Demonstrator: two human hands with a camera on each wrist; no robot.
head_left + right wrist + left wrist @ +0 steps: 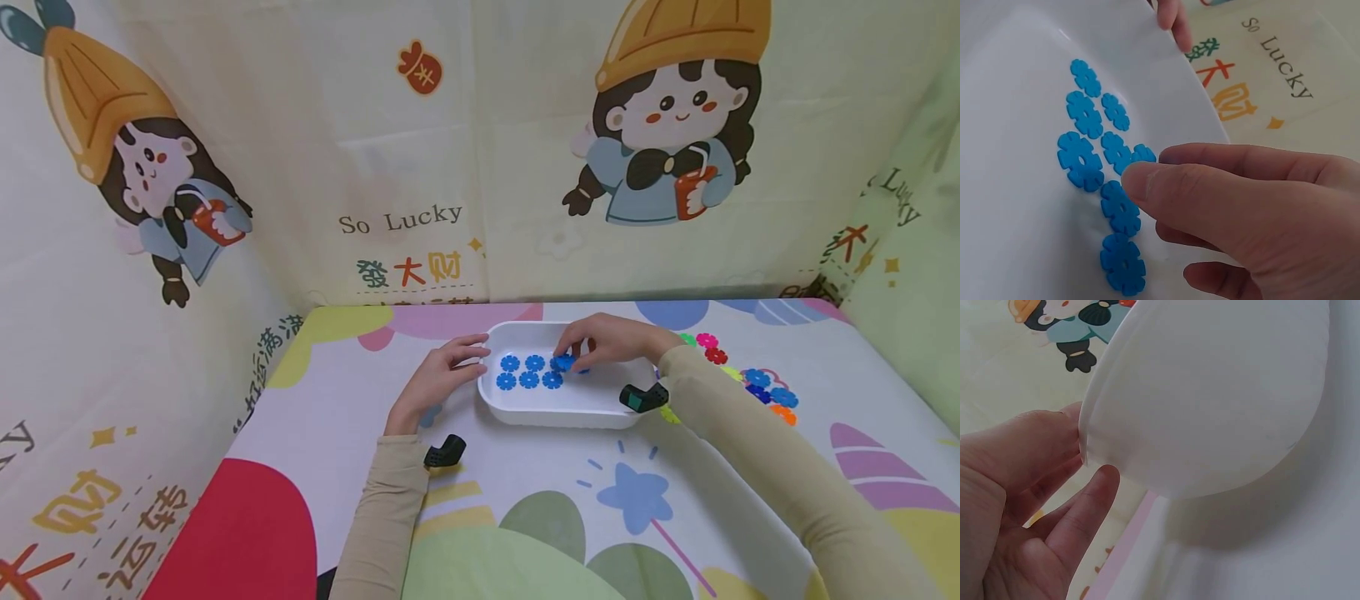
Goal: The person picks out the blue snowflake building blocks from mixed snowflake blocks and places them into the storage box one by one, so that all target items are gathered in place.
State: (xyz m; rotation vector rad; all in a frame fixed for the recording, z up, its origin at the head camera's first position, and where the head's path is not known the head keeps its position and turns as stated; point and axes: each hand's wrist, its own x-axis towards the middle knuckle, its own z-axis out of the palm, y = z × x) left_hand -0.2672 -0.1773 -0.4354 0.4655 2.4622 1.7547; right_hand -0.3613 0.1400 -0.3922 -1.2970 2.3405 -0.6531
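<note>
Several blue flower-shaped plastic discs (pixel 528 380) lie in two short rows inside a white tray (pixel 562 418). My right hand (pixel 607 337) reaches into the tray and pinches a blue disc (pixel 562 363) between thumb and fingers, just above the others. In the right wrist view, the thumb partly hides the discs nearest the fingertips, while more blue discs (pixel 1084 114) lie flat on the tray floor. At the tray's left end, my left hand (pixel 442 379) touches the outside of the rim with fairly straight fingers; in the left wrist view, a fingertip (pixel 1109 475) meets the outer wall.
Right of the tray, loose discs lie on the patterned tablecloth: pink (pixel 707 340), red (pixel 716 356), blue (pixel 757 377) and orange (pixel 783 414). The right forearm hides part of that group. A printed cloth wall (pixel 517 250) stands behind the table.
</note>
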